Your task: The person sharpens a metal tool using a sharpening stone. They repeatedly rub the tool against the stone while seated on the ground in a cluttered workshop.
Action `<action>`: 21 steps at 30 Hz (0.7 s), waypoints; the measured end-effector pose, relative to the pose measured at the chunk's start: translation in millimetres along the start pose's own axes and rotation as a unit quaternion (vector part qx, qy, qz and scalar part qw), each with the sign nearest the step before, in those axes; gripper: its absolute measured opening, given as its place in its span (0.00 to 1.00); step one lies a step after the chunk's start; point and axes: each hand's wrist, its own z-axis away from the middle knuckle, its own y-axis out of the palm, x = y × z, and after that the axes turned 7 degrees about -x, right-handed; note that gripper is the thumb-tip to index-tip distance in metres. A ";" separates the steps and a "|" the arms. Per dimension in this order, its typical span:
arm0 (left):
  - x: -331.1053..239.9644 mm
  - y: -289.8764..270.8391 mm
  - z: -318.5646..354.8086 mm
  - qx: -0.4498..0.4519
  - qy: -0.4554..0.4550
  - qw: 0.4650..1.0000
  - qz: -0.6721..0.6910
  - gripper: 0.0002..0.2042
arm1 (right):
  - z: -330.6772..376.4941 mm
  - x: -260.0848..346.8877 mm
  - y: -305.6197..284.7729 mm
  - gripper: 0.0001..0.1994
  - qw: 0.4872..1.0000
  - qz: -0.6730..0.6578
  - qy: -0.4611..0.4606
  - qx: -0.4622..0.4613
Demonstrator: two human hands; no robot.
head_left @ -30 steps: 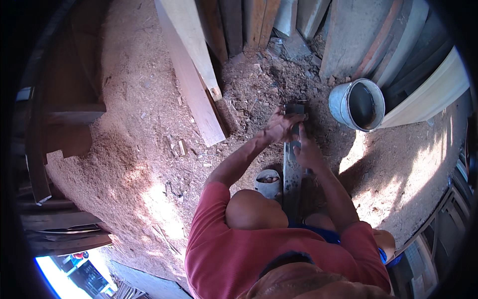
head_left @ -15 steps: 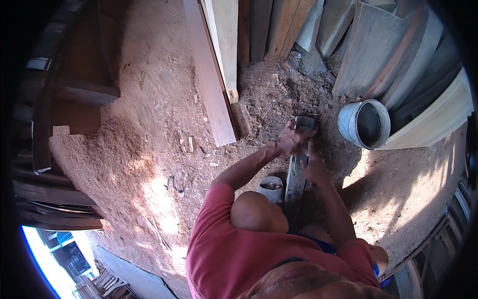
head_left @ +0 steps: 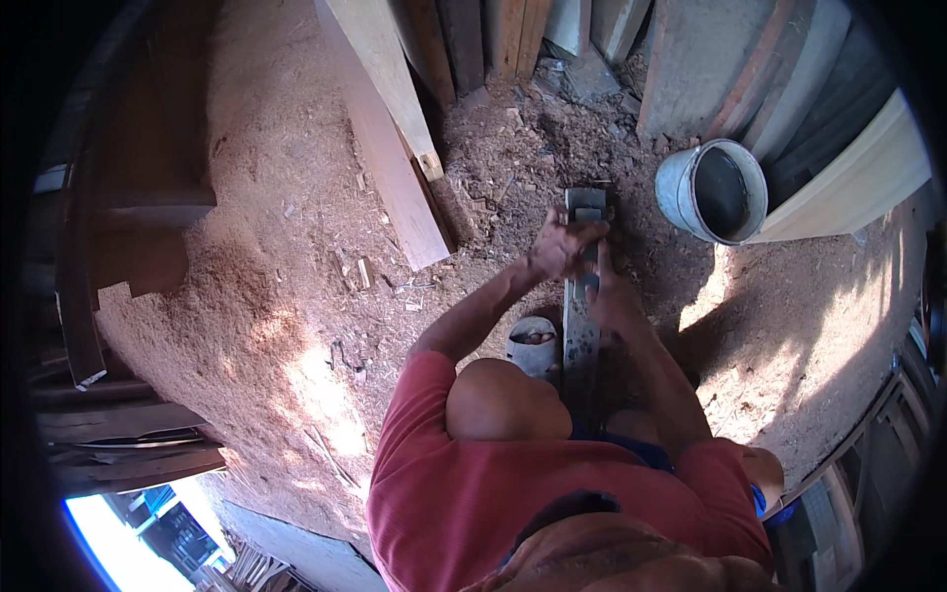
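A long narrow board (head_left: 580, 340) runs away from between my knees, with dark spots on its near part. At its far end lies a grey flat rectangular block (head_left: 589, 214). Both hands meet over this end. My left hand (head_left: 562, 247) reaches in from the left, fingers bent and laid across the block. Just nearer, my right hand (head_left: 616, 299) has a finger pointing up against the left one. Something small and flat may be under the fingers, but they hide it. Left of the board stands a small pale container (head_left: 533, 340) with roundish pieces inside.
A whitish bucket (head_left: 681, 192) of dark liquid stands to the right. Planks (head_left: 705, 69) lean along the far side, and a reddish plank (head_left: 400, 212) lies at far left. Sawdust (head_left: 266, 237) and wood chips cover the ground. Stacked boards (head_left: 128, 424) line the left edge.
The whole view has shifted, so the scene sits higher and slightly left. Along the board my hands have come a little toward me, baring more of the grey block.
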 end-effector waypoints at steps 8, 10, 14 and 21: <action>-34.5 5.4 41.0 0.005 -0.019 0.999 0.026 0.37 | 47.7 -14.4 10.5 0.46 0.993 -0.020 0.049 0.107; -53.9 8.6 66.3 0.016 -0.022 0.998 0.059 0.36 | 60.6 -7.7 19.3 0.46 0.984 -0.007 0.109 0.141; -13.2 -0.7 14.6 0.028 -0.046 0.998 0.042 0.36 | 14.8 8.9 -3.1 0.46 0.991 0.014 0.090 0.098; -13.8 -23.2 -5.9 0.045 -0.056 0.996 0.046 0.39 | -1.4 -10.2 -10.9 0.46 0.997 0.008 0.002 0.072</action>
